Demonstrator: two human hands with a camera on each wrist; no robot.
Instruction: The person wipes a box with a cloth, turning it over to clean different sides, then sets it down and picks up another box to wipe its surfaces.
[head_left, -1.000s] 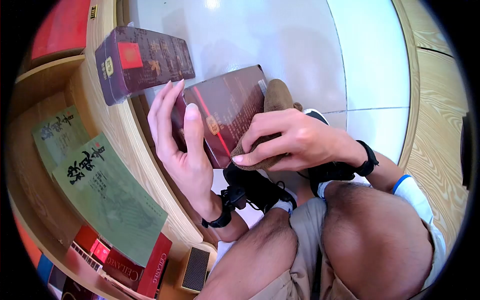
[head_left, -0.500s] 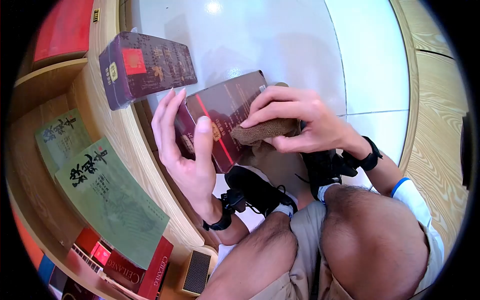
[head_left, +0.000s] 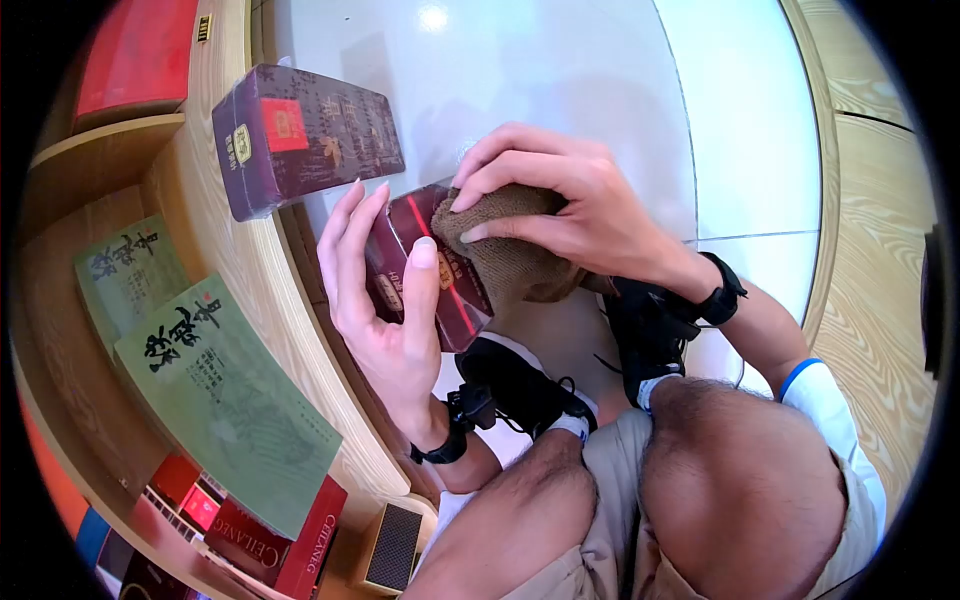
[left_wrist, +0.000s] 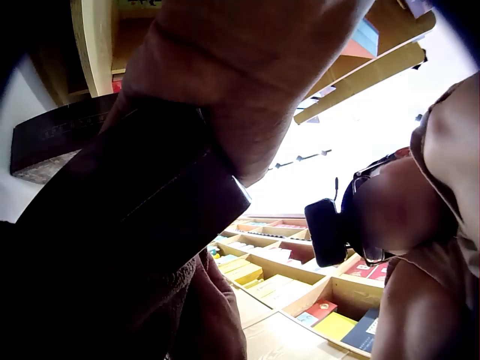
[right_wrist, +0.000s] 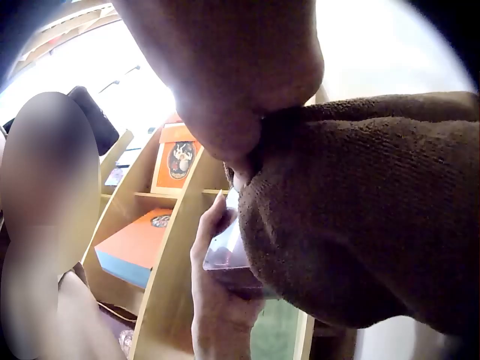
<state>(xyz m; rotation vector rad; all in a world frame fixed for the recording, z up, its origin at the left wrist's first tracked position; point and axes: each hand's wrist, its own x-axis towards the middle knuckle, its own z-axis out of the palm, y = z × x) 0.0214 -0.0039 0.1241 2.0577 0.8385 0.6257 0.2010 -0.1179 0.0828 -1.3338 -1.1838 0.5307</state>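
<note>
In the head view a dark maroon box (head_left: 425, 215) with a red stripe is gripped at its left end by my left hand (head_left: 385, 300), thumb on the near side, fingers around the far side. My right hand (head_left: 590, 205) holds a bunched brown cloth (head_left: 515, 235) over the box's right part, covering much of it. The cloth (right_wrist: 360, 210) fills the right side of the right wrist view, with the left hand (right_wrist: 217, 307) gripping the box beyond. In the left wrist view the box (left_wrist: 180, 195) is a dark shape under the left hand (left_wrist: 232, 67).
A second maroon box (head_left: 310, 135) stands at the wooden cabinet's edge (head_left: 240, 255). On the left, the shelf holds green packages (head_left: 235, 400) and red boxes (head_left: 310, 540). Below the hands are black shoes (head_left: 515, 385) and bent knees (head_left: 740, 490); pale tiled floor (head_left: 560, 60) lies beyond.
The right hand and cloth have moved left and up over the box's face, covering more of it. The left hand keeps its grip, and the box has shifted slightly right in view.
</note>
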